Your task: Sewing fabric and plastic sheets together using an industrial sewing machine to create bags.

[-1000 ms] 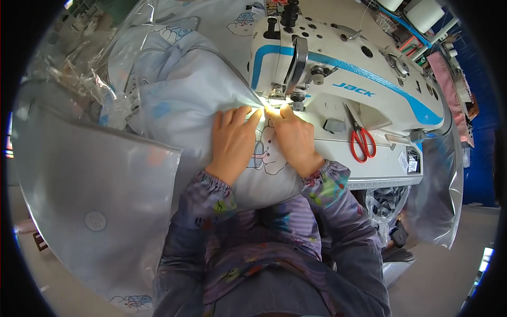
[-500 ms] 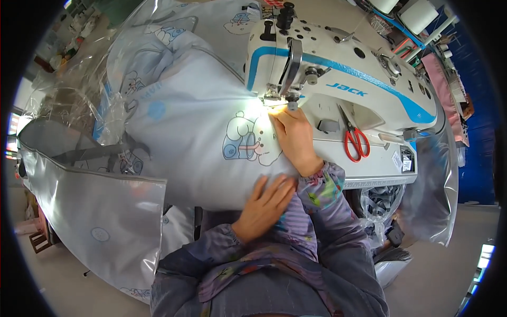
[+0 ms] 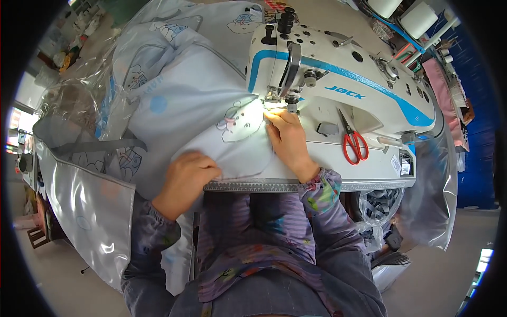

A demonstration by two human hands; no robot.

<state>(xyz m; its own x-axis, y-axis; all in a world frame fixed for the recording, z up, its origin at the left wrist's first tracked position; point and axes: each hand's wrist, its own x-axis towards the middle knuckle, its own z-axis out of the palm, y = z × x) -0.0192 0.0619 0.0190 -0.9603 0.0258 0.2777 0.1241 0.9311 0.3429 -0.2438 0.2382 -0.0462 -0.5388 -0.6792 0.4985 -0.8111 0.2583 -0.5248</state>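
Workshop: sewing station w/ grey floor below, blue wall at right edge, thread cones point(image 3: 417, 18) on a stand top right.
Machine: white industrial sewing machine point(image 3: 343, 79) w/ blue stripe, head runs left to right across the bed; lamp lights the needle area point(image 3: 288, 108).
Bed: flat white machine bed point(image 3: 369, 166), metal ruler strip point(image 3: 253, 186) along its near edge.
Workpiece: pale blue fabric point(image 3: 211, 100) w/ cartoon animal print point(image 3: 240, 122), bunched up left of the machine head, front part spread flat on the bed up to the needle.
My right hand point(image 3: 289, 141): palm down on the fabric, fingers stretched fwd, tips right at the presser foot; pressing flat, nothing grasped.
My left hand point(image 3: 187, 177): on the fabric near the bed's front-left corner, knuckles up, fingers curled down over the cloth edge; can't tell if they pinch it or just press.
Hand spacing: well apart, print lies between them.
Scissors: red-handled scissors point(image 3: 353, 140) lying on the bed right of my right hand, blades pointing away from me, not touched.
Left side: clear plastic sheeting point(image 3: 90, 206) w/ grey trim hangs off the table edge, more printed pieces piled behind.
Sleeves: patterned purple cuffs point(image 3: 322, 190) at both wrists.
Under bed, right: clear bag point(image 3: 383, 203) w/ dark scraps.
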